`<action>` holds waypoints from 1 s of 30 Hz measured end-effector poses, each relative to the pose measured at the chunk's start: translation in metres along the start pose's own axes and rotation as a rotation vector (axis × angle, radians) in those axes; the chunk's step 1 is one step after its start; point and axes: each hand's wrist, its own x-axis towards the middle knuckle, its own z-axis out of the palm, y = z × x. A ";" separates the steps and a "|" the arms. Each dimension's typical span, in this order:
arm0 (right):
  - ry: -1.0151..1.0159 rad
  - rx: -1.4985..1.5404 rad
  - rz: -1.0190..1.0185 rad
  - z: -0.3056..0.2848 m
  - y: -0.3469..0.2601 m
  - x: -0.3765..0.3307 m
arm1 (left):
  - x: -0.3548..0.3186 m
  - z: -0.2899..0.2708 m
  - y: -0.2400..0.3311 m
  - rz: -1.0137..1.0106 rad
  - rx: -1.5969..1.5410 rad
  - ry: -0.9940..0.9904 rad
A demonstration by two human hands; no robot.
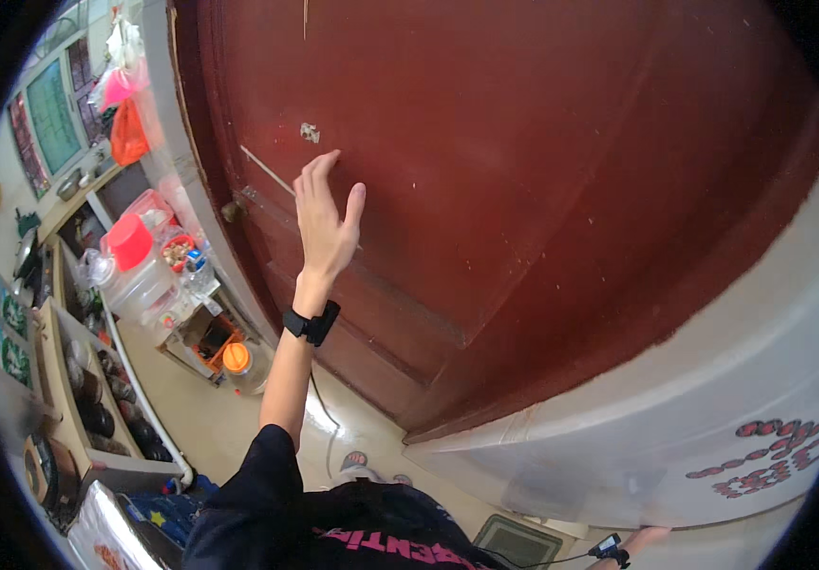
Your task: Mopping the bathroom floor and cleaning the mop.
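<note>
At left, a pale shelf [55, 361] holds dark rounded things; a clear red-lidded container [143, 283], its contents unclear, stands near a red bowl [179, 239] of small pale-brown pieces. The left hand [327, 218], grip wide and empty, is raised before the dark-red door [485, 190], which fills the centre, upright, its long axis rising from the floor [219, 427]. At lower right, I cannot tell the grip of the right hand [651, 537].

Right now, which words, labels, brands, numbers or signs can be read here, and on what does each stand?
Dark shirt: pink lettering, partly hidden; I won't copy it out.
Silver bag: reddish print, too blurred to read.
White surface: dark red pattern, no words I can make out.
Red-brown door: no lettering visible.
</note>
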 end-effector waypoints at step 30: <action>-0.388 0.094 -0.298 -0.007 -0.144 -0.063 | -0.218 -0.241 0.240 -0.239 -0.468 -1.361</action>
